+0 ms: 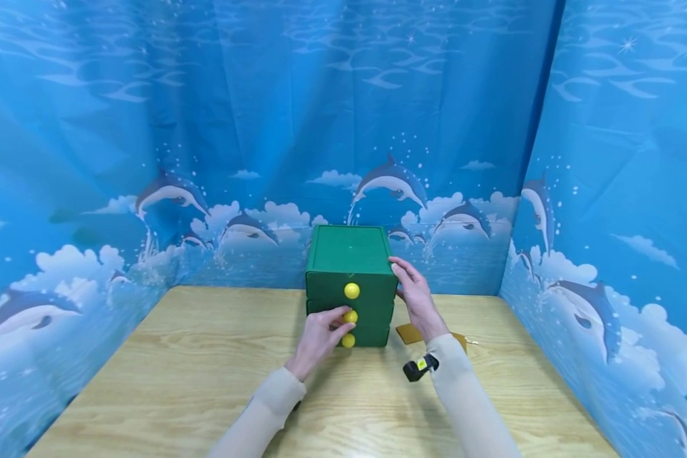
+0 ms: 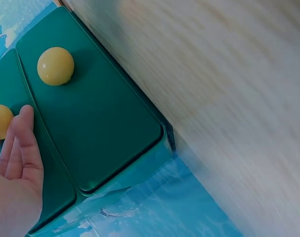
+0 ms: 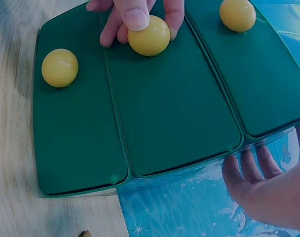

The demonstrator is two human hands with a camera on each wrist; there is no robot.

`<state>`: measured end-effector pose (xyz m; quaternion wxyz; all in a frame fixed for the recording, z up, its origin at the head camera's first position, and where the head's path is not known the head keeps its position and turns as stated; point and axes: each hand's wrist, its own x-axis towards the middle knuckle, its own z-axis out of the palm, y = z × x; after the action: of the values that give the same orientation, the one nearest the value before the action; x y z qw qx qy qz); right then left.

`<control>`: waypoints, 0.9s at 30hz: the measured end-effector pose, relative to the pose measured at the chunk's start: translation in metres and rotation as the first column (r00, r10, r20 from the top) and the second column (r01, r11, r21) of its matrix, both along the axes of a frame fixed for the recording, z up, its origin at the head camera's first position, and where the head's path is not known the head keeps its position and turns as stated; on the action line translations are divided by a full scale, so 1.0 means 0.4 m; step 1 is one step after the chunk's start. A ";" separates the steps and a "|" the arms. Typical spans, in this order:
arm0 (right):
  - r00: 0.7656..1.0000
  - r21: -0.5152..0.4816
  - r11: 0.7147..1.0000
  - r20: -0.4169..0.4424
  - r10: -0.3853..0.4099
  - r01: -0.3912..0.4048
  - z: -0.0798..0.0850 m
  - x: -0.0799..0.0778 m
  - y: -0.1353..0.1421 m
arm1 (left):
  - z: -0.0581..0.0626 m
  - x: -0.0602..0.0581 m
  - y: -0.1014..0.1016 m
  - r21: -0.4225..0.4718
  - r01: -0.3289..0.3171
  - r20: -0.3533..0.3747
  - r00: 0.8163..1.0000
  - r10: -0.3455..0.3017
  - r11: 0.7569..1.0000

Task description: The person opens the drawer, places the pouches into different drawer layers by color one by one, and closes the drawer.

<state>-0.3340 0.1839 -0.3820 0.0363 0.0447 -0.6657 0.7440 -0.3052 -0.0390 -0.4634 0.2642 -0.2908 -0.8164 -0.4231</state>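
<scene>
A green drawer cabinet with three stacked drawers stands on the table. Each drawer front carries a round yellow knob. My left hand pinches the middle knob between thumb and fingers. Above it is the top knob, and below it the bottom knob; neither is being touched. My right hand rests against the cabinet's right side near the top front corner, its fingers extended along that side. All three drawer fronts look about level with each other in the right wrist view.
On the wooden table, right of the cabinet, lies a flat brown item, partly hidden by my right forearm, with a small shiny piece beside it. Blue dolphin-print curtains hang behind and at both sides.
</scene>
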 end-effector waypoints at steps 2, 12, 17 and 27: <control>1.000 0.001 1.000 0.000 0.002 -0.002 0.001 -0.001 0.000 | -0.002 -0.007 -0.002 -0.009 0.003 -0.005 1.000 -0.003 1.000; 1.000 0.002 1.000 0.020 0.014 -0.014 0.005 0.002 0.002 | 0.000 -0.009 -0.013 -0.047 0.026 0.064 0.998 -0.023 0.999; 1.000 0.014 1.000 -0.006 -0.014 0.014 0.002 0.002 -0.001 | 0.016 -0.001 -0.023 -0.038 0.064 0.188 0.981 -0.056 0.997; 0.994 0.066 0.995 -0.080 -0.071 0.076 -0.011 0.020 -0.003 | 0.048 0.009 -0.057 0.147 0.161 0.325 0.924 -0.202 0.976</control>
<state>-0.3260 0.1828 -0.3866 0.0878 0.0502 -0.6904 0.7163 -0.3017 -0.0616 -0.4442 0.0964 -0.2724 -0.7929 -0.5365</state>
